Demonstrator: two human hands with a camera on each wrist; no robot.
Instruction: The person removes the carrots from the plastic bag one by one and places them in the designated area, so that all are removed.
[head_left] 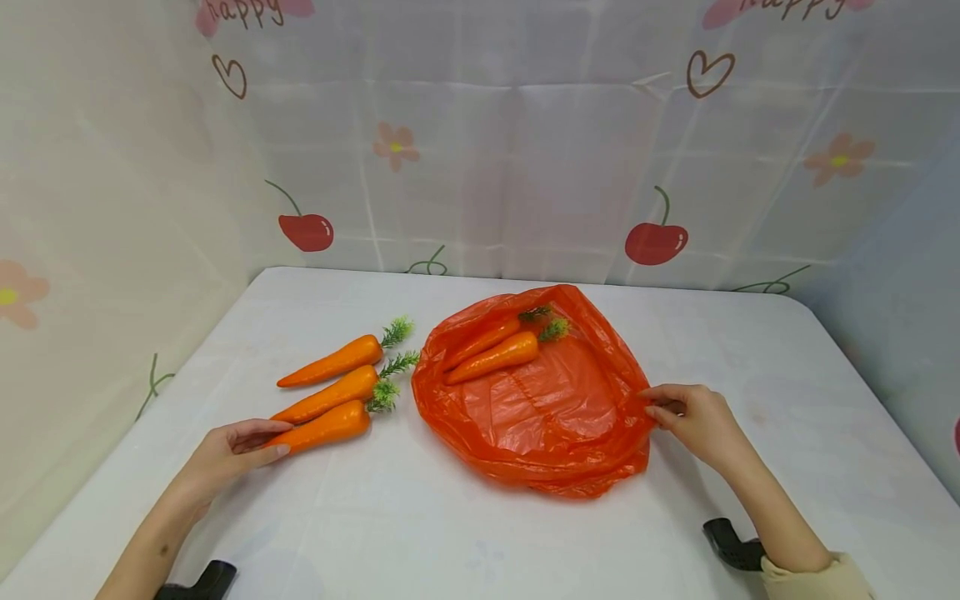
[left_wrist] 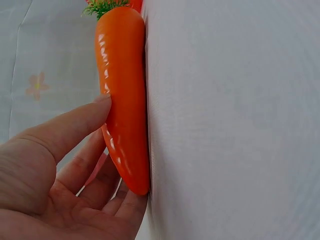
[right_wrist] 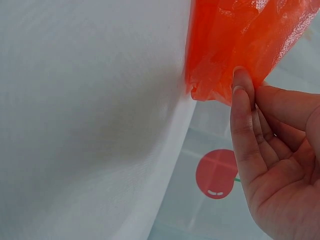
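Observation:
Three toy carrots with green tops lie side by side on the left of the table. My left hand (head_left: 228, 457) is at the tip end of the front carrot (head_left: 330, 427). In the left wrist view, the thumb lies on this carrot (left_wrist: 122, 90) and the fingers curl behind its tapered end. An orange plastic bag (head_left: 540, 408) lies spread wide in the middle, with two more carrots, one of them in front (head_left: 498, 357), inside its far left part. With thumb and fingertips my right hand (head_left: 697, 421) pinches the bag's right edge, seen close in the right wrist view.
The middle carrot (head_left: 337, 393) and the back carrot (head_left: 337, 362) lie just behind the front one. A white cloth covers the table (head_left: 420, 533). A printed curtain (head_left: 510, 167) hangs behind it. Black wrist straps or mounts (head_left: 731, 546) show near both forearms.

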